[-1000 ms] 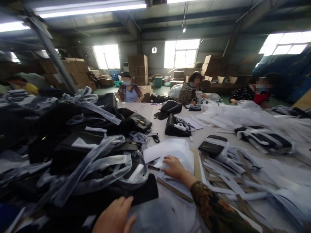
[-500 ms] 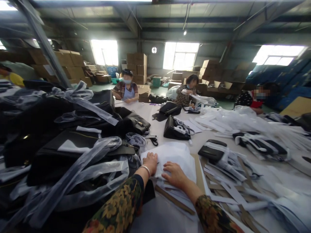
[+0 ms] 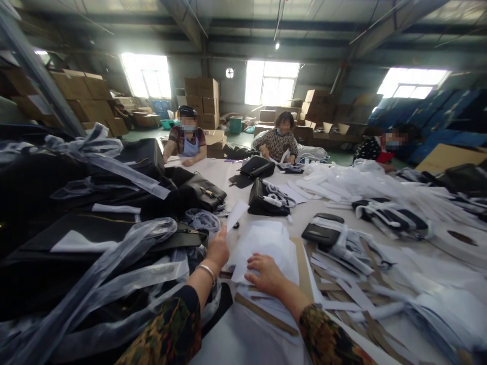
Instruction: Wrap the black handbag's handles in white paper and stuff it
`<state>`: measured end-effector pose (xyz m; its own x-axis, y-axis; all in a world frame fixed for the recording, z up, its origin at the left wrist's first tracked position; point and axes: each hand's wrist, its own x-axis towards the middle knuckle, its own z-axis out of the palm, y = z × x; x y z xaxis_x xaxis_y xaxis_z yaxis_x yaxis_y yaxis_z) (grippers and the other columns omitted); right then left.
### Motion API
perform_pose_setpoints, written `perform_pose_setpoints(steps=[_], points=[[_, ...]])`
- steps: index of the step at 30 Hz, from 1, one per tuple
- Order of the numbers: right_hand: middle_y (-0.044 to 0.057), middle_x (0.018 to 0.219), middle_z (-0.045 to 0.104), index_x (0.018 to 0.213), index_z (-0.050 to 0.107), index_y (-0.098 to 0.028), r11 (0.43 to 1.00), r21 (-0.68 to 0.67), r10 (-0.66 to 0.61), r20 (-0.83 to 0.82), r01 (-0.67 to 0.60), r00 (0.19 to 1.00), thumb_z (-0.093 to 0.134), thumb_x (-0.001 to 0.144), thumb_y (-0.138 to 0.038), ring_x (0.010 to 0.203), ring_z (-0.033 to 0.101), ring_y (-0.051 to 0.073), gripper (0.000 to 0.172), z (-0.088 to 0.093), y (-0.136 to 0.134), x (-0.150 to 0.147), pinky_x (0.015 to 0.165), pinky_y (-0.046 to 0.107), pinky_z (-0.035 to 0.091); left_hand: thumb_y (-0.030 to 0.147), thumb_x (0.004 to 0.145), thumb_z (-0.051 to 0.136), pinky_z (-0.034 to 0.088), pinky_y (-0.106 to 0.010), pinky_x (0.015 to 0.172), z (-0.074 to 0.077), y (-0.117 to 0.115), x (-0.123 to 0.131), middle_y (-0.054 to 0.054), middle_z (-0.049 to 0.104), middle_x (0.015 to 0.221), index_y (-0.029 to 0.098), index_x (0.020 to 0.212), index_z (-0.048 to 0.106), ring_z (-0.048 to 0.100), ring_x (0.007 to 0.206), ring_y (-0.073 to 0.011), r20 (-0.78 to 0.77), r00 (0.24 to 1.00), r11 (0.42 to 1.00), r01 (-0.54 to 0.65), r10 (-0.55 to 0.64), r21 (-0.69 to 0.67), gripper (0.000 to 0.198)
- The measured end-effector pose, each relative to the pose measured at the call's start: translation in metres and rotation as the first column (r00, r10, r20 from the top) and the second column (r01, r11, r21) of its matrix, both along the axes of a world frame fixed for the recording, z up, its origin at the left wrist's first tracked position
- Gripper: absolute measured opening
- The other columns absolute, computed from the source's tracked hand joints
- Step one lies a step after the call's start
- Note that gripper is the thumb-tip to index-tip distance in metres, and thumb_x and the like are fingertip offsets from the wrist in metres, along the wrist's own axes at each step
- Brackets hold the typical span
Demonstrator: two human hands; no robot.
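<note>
My left hand (image 3: 218,249), with a pale bangle at the wrist, is raised left of the stack and pinches a strip of white paper (image 3: 236,215) that points up and away. My right hand (image 3: 262,274) rests palm down on a white sheet (image 3: 266,235), its fingers stretched out. That sheet tops a stack of white sheets and brown card (image 3: 302,268). Black bags (image 3: 95,230) wrapped in clear plastic strips (image 3: 140,261) are heaped left of my hands. Beyond the stack stands a black handbag (image 3: 262,200) with white-wrapped handles.
Flat black pouches (image 3: 327,229) and loose paper and card strips (image 3: 342,284) lie to the right. A heap of white plastic strips (image 3: 342,177) spreads farther back. Several people work across the table, including a person in a blue apron (image 3: 190,142). A metal post (image 3: 49,76) rises at left.
My left hand has lifted off the stack, moving left with a strip of paper in its fingers. My right hand stays on the sheet. The view has shifted slightly right.
</note>
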<state>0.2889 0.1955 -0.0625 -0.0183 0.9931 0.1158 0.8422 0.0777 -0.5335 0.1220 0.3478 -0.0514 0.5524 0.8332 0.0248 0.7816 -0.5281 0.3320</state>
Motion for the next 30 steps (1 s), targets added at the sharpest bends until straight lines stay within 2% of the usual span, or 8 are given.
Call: perform_pose_setpoints(steps=[4, 7, 11, 14, 18, 21, 27, 30], points=[[0.008, 0.120, 0.075, 0.098, 0.080, -0.020, 0.996, -0.017, 0.084, -0.011, -0.084, 0.996, 0.076, 0.079, -0.026, 0.120, 0.063, 0.029, 0.020, 0.009, -0.004, -0.002, 0.109, 0.043, 0.044, 0.002, 0.087, 0.042, 0.033, -0.058, 0.119, -0.011, -0.026, 0.005, -0.011, 0.037, 0.163, 0.029, 0.158, 0.034, 0.031, 0.151, -0.0330, -0.127, 0.943, 0.950, 0.297, -0.308, -0.099, 0.076], [0.009, 0.116, 0.076, 0.093, 0.080, -0.019, 0.990, 0.031, 0.140, -0.007, -0.140, 0.990, 0.072, 0.080, -0.019, 0.116, 0.065, 0.027, 0.015, 0.019, -0.015, 0.000, 0.108, 0.040, 0.046, 0.004, 0.086, 0.049, 0.033, -0.067, 0.116, -0.011, -0.036, 0.007, -0.014, 0.034, 0.164, 0.031, 0.158, 0.031, 0.031, 0.151, -0.0366, -0.242, 0.887, 0.916, 0.353, -0.392, -0.189, 0.079], [0.014, 0.120, 0.073, 0.100, 0.078, -0.017, 0.989, 0.133, 0.068, -0.033, -0.063, 0.997, 0.066, 0.086, -0.021, 0.118, 0.064, 0.030, 0.019, 0.040, -0.048, 0.000, 0.108, 0.047, 0.047, 0.011, 0.083, 0.062, 0.035, -0.061, 0.118, 0.016, -0.043, 0.002, -0.021, 0.038, 0.159, 0.018, 0.149, 0.047, 0.036, 0.147, -0.0383, -0.148, 0.918, 0.923, 0.342, -0.368, -0.174, 0.068], [0.016, 0.131, 0.068, 0.120, 0.072, -0.018, 0.998, 0.002, 0.066, -0.243, -0.068, 0.968, 0.060, 0.095, -0.041, 0.124, 0.061, 0.031, 0.036, 0.056, -0.086, -0.003, 0.109, 0.050, 0.047, 0.031, 0.095, 0.058, 0.036, -0.045, 0.120, 0.043, -0.059, -0.017, -0.019, 0.048, 0.153, 0.013, 0.142, 0.054, 0.044, 0.143, -0.0319, -0.042, 0.925, 0.909, 0.362, -0.378, -0.207, 0.051], [0.018, 0.145, 0.058, 0.153, 0.045, -0.019, 0.876, -0.371, 0.075, -0.526, -0.308, 0.847, 0.057, 0.089, -0.071, 0.133, 0.056, 0.035, 0.083, 0.071, -0.140, -0.012, 0.111, 0.053, 0.045, 0.055, 0.093, 0.058, 0.043, -0.037, 0.114, 0.072, -0.105, -0.068, -0.014, 0.061, 0.143, 0.017, 0.144, 0.055, 0.057, 0.131, -0.0281, 0.158, 0.816, 0.710, 0.565, -0.556, -0.421, 0.063], [0.019, 0.158, 0.043, 0.158, 0.036, -0.020, 0.850, -0.415, 0.120, -0.448, -0.325, 0.886, 0.070, 0.077, -0.074, 0.145, 0.042, 0.038, 0.104, 0.083, -0.175, -0.025, 0.121, 0.055, 0.031, 0.060, 0.080, 0.073, 0.043, -0.039, 0.115, 0.088, -0.148, -0.112, -0.014, 0.059, 0.145, 0.019, 0.146, 0.054, 0.057, 0.131, -0.0308, 0.249, 0.752, 0.613, 0.647, -0.610, -0.454, 0.080], [0.015, 0.165, 0.031, 0.159, 0.036, -0.029, 0.803, -0.515, 0.244, -0.177, -0.300, 0.954, 0.083, 0.072, -0.045, 0.151, 0.029, 0.040, 0.100, 0.092, -0.224, -0.065, 0.122, 0.060, 0.024, 0.044, 0.082, 0.074, 0.034, -0.050, 0.122, 0.072, -0.228, -0.160, -0.021, 0.042, 0.158, 0.013, 0.144, 0.056, 0.039, 0.147, -0.0375, 0.168, 0.959, 0.896, 0.274, -0.227, -0.349, 0.072], [0.018, 0.163, 0.034, 0.159, 0.034, -0.024, 0.808, -0.541, 0.232, -0.075, -0.235, 0.970, 0.075, 0.073, -0.028, 0.147, 0.036, 0.038, 0.096, 0.078, -0.239, -0.083, 0.119, 0.054, 0.031, 0.041, 0.084, 0.069, 0.047, -0.049, 0.110, 0.051, -0.262, -0.162, -0.025, 0.054, 0.145, 0.006, 0.147, 0.049, 0.058, 0.129, -0.0366, 0.214, 0.966, 0.884, -0.029, 0.145, -0.467, 0.075]])
